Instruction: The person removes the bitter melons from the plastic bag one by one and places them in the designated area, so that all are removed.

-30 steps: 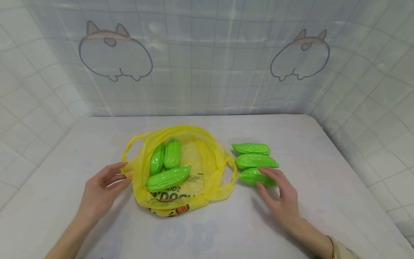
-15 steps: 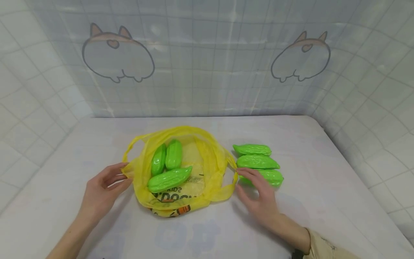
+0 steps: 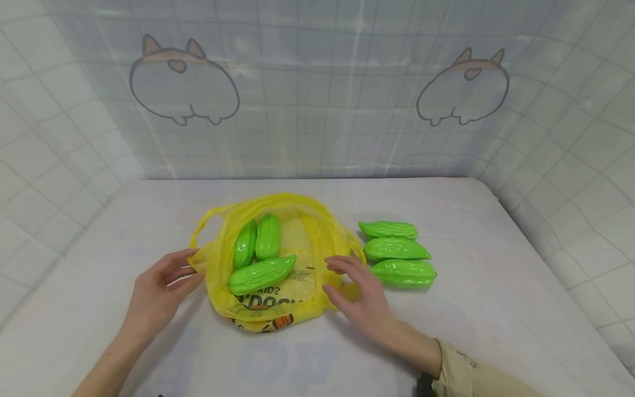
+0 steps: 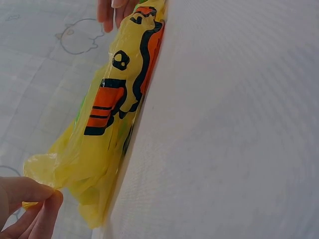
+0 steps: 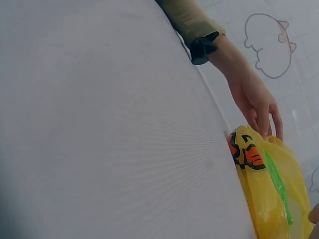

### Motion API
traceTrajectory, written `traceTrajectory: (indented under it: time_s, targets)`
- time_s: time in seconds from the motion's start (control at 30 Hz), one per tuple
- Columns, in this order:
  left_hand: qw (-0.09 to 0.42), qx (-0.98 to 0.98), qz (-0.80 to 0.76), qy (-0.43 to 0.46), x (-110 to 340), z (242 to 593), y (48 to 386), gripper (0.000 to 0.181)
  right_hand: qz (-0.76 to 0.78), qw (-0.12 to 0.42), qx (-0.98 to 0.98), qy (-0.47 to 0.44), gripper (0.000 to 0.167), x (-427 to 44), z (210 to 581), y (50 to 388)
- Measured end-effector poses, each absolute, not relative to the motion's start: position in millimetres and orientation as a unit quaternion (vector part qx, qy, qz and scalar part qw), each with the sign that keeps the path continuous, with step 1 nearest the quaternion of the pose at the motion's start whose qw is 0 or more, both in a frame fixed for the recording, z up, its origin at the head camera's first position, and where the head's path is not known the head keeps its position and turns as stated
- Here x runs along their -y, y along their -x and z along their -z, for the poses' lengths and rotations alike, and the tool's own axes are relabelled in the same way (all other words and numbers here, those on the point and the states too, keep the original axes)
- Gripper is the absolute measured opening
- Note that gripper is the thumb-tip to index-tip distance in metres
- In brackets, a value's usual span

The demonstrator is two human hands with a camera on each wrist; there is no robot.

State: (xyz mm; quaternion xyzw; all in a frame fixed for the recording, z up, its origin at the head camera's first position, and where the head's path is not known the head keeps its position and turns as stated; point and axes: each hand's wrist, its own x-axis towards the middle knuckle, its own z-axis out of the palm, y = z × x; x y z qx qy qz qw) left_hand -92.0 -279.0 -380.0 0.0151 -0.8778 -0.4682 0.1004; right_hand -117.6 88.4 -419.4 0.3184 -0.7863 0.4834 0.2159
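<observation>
A yellow plastic bag (image 3: 339,237) lies on the table with its mouth spread upward. Inside are three shiny green toy bitter melons, one lying crosswise (image 3: 262,274) in front of two others. My left hand (image 3: 159,289) pinches the bag's left edge between thumb and fingertips, as the left wrist view (image 4: 42,201) also shows. Over the bag's right side is my right hand (image 3: 364,303), fingers apart from the thumb and nothing held between them. Whether its fingertips touch the plastic I cannot tell. Three more bitter melons (image 3: 404,274) lie side by side right of the bag.
The table (image 3: 278,369) has a pale cover with faint printed marks. A tiled-pattern curtain (image 3: 322,110) with two animal drawings stands behind it, and similar sheets close in both sides. A handle loop (image 3: 203,220) sticks out at the bag's left.
My right hand has moved left, from the nearest bitter melon outside to over the bag's right side, uncovering that melon. My left hand keeps its pinch on the bag.
</observation>
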Motion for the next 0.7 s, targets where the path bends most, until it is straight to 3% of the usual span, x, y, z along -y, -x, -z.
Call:
traceTrajectory:
  time_s: [0.37, 0.7]
  targets:
    - [0.108, 0.876, 0.470, -0.024, 279, 381, 93, 0.051, -0.514, 0.098, 0.803, -0.285, 0.047, -58, 413, 125]
    - [0.120, 0.877, 0.465, -0.011, 280, 381, 92, 0.049, -0.504, 0.079, 0.816, -0.272, 0.048, -40, 412, 133]
